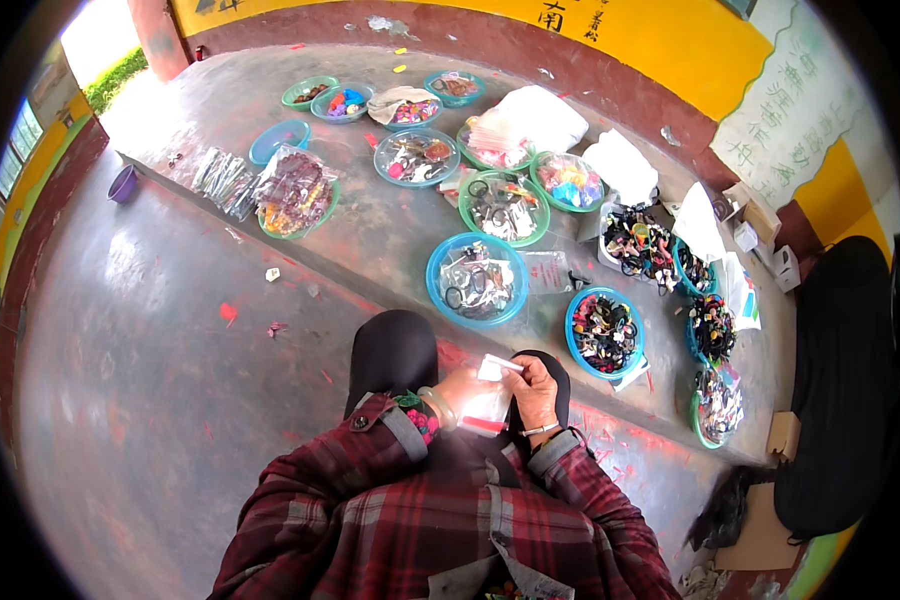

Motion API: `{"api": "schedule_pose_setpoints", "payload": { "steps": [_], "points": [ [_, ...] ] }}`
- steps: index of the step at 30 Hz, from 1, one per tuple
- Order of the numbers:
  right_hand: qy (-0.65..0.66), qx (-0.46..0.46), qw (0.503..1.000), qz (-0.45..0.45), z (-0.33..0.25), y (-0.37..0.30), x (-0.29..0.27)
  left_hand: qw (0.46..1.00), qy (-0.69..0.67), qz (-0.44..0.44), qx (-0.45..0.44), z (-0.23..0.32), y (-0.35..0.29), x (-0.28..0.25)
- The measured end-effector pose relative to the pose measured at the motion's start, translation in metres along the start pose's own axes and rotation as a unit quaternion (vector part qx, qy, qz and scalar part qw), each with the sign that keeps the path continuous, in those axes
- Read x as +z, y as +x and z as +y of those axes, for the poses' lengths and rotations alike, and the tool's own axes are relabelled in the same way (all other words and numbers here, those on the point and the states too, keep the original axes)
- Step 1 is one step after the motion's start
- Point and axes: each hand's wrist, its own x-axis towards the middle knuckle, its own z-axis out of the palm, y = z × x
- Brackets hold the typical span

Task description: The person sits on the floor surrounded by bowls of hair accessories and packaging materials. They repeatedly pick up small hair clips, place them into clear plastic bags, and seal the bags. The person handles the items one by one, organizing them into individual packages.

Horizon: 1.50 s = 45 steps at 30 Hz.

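Above my lap, my left hand (457,392) is closed on a small clear plastic bag (485,408) with a red strip along its lower edge. My left fingers are smeared by motion. My right hand (537,394) is at the bag's upper right, its thumb and fingers pinched on a small white piece (498,367) at the top of the bag. Whether that piece is a card or part of the bag, I cannot tell. Just beyond my knees stands a blue basin (433,290) of bagged black and white items. Right of it is another blue basin (571,345) of mixed dark hair ties.
Several more basins and a white box (610,262) of small goods cover the raised step. Bundled clear packets (225,182) lie at its left. A purple tub (122,184) stands on the lower floor. A long black bag (838,390) and cardboard (760,535) are at the right.
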Motion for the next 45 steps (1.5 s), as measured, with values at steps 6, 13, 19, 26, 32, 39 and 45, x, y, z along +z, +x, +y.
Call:
{"api": "schedule_pose_setpoints", "payload": {
  "steps": [6,13,19,26,32,39,45],
  "points": [
    [-0.03,-0.046,0.997,0.055,-0.003,0.003,-0.004,1.0,-0.01,-0.011,-0.006,0.01,0.001,0.01],
    [-0.063,-0.067,0.995,0.028,-0.009,0.0,-0.007,0.999,-0.034,-0.008,-0.037,0.007,-0.004,0.008],
    [-0.316,-0.291,0.902,0.048,-0.021,-0.002,-0.002,0.99,-0.132,-0.004,-0.058,0.022,-0.015,0.015],
    [-0.267,-0.232,0.935,0.002,-0.028,-0.003,-0.002,0.998,-0.054,-0.002,-0.023,0.009,-0.009,0.008],
    [-0.07,-0.106,0.992,-0.027,-0.006,0.002,-0.013,0.997,-0.062,-0.032,-0.024,0.02,-0.016,0.017],
    [0.12,0.017,0.993,0.009,-0.012,0.002,-0.013,0.997,-0.065,-0.043,-0.005,0.027,-0.02,0.018],
    [0.136,0.011,0.991,0.011,-0.011,0.002,-0.016,0.998,-0.041,-0.044,0.001,0.029,-0.021,0.02]
  ]
}}
